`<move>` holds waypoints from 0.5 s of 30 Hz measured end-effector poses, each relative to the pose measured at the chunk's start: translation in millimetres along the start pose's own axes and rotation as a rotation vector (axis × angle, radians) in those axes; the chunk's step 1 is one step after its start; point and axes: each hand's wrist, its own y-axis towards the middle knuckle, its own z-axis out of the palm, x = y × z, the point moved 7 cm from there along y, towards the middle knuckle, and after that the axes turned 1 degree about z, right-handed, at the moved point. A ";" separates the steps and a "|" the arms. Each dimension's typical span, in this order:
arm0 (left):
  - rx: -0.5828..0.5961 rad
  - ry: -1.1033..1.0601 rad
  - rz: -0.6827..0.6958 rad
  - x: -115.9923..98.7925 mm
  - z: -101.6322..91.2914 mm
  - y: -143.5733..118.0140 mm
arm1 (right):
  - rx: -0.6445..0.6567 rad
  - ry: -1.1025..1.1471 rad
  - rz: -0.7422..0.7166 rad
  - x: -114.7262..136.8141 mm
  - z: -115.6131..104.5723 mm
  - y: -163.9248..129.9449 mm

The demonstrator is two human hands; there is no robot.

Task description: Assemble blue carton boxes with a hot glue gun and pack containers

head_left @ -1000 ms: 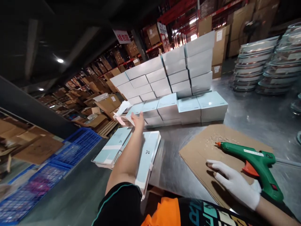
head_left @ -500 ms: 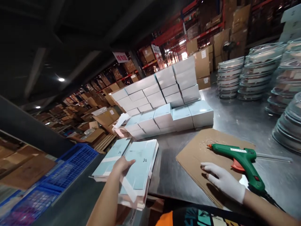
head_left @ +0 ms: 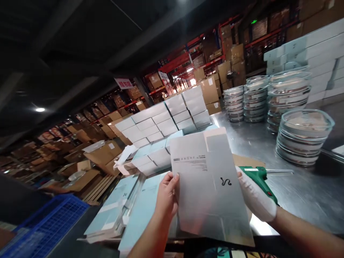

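I hold a flat, unfolded pale carton blank (head_left: 206,182) upright in front of me. My bare left hand (head_left: 167,196) grips its left edge, thumb on the printed face. My right hand (head_left: 255,199), in a white glove, holds its right edge. Two piles of flat pale-blue blanks (head_left: 120,211) lie on the steel table (head_left: 301,190) below my left arm. A green glue gun (head_left: 259,177) lies on a brown cardboard sheet (head_left: 247,160), mostly hidden behind the blank and my right hand.
Assembled pale-blue boxes (head_left: 166,125) are stacked at the table's far side. Stacks of clear glass lidded dishes (head_left: 303,138) stand to the right. A blue plastic crate (head_left: 45,222) sits low at the left. Shelves with brown cartons fill the background.
My left hand took one blank off the pile and raised it. My right hand left the cardboard sheet and took the blank's right edge. The view swung right.
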 end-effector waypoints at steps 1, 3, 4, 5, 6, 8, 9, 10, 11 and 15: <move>-0.020 -0.072 -0.036 7.9 7.1 -6.7 | -0.049 0.007 0.010 8.3 -8.1 -4.6; -0.019 -0.162 -0.073 20.1 14.5 -15.4 | -0.132 0.019 0.033 22.7 -22.0 -14.2; 0.023 -0.183 -0.086 25.6 17.2 -18.1 | -0.159 0.018 0.036 29.6 -26.5 -18.1; 0.095 -0.186 -0.104 31.7 20.7 -20.6 | -0.169 0.013 0.032 36.1 -28.8 -20.6; 0.198 -0.169 -0.126 38.5 25.6 -23.7 | -0.156 0.000 0.020 42.2 -28.4 -21.6; 0.400 -0.111 -0.167 53.2 35.4 -31.5 | -0.106 -0.042 -0.039 52.4 -24.0 -20.0; 0.470 -0.085 -0.177 60.3 39.4 -35.0 | -0.092 -0.059 -0.078 55.9 -22.0 -18.3; 0.515 -0.067 -0.182 66.6 43.0 -37.4 | -0.089 -0.071 -0.117 58.0 -20.8 -16.7; 0.532 -0.059 -0.174 71.8 46.2 -38.3 | -0.091 -0.076 -0.149 58.5 -20.2 -15.5; 0.491 -0.007 -0.042 81.0 58.9 -33.0 | -0.021 -0.021 -0.150 45.1 -12.2 -19.1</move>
